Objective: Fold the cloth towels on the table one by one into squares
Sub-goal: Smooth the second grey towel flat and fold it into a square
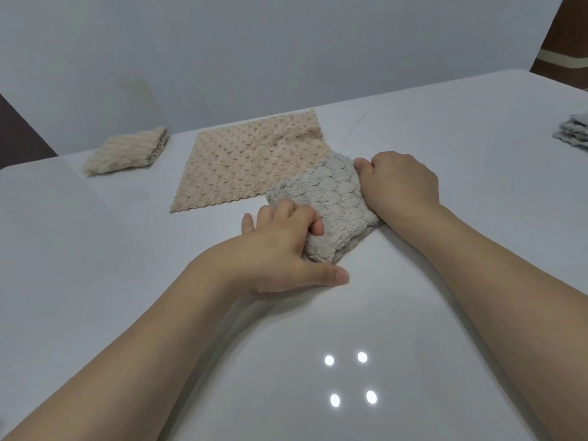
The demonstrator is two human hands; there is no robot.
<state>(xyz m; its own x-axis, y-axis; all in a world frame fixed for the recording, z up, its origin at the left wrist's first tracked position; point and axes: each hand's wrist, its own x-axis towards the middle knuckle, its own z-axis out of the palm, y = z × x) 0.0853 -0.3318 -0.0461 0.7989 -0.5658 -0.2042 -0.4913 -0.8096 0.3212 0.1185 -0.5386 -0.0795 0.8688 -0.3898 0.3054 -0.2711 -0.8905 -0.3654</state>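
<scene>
I have both hands on a folded grey towel (324, 202) that lies on the white tabletop (445, 281) near the middle of the frame. My left hand (283, 249) grips its lower left edge: the fingers curl over the top of the fabric and the thumb stretches out flat along the tabletop just below the towel's lower corner. My right hand (397, 183) is curled into a loose fist at the towel's right edge, its fingers tucked against the fabric, gripping that side. The grey towel sits at a slant, its upper left part overlapping the lower right corner of a beige towel (251, 160) spread out flat just above and to the left of it. Further toward the upper left of the frame a second beige towel (127, 151), already folded into a thick small bundle, rests well apart from the others. At the right edge of the frame, a stack of grey towels (574, 130) is partly cut off by the border. Four bright spots of light (350, 378) reflect off the tabletop in the lower middle, between my forearms.
</scene>
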